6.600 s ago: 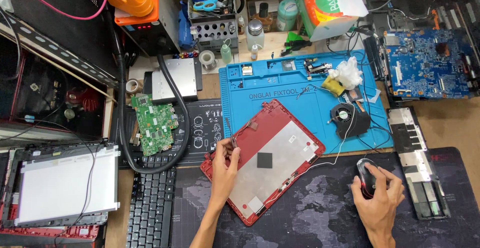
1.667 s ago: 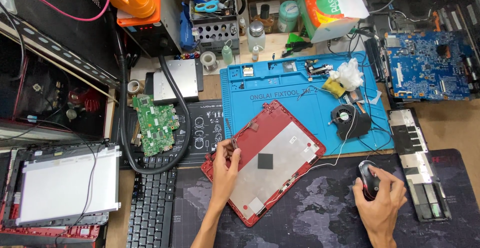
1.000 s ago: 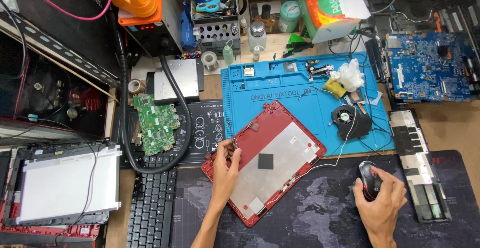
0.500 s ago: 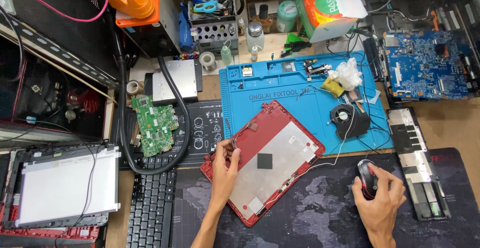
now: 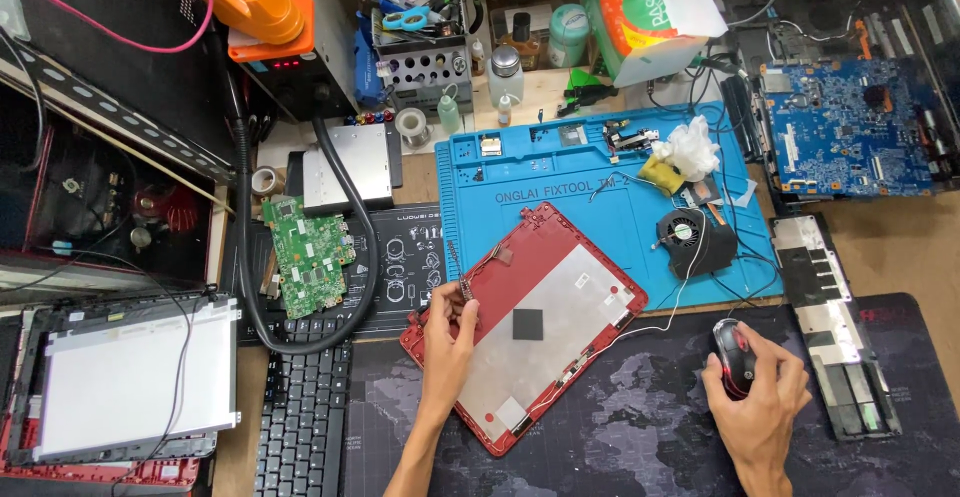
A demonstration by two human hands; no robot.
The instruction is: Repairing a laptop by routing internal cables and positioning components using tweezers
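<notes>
Now the left hand [image 5: 447, 329] lies on the red laptop lid [image 5: 530, 322], fingers loosely spread, grasping nothing. Right of the lid, the right hand [image 5: 762, 397] has its fingers clasped around a mouse [image 5: 734, 355].

mouse [image 5: 737, 357] mostly hidden, perhaps gripped

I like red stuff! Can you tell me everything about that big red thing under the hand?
The red cover is a flat, rectangular plastic shell, like a laptop lid lying inside-up and turned at a slant. A silvery foil sheet with a small black square lines its middle, and thin wires run along its edges. It rests partly on the blue mat and partly on the dark desk mat. The left hand presses on its left corner.
</notes>
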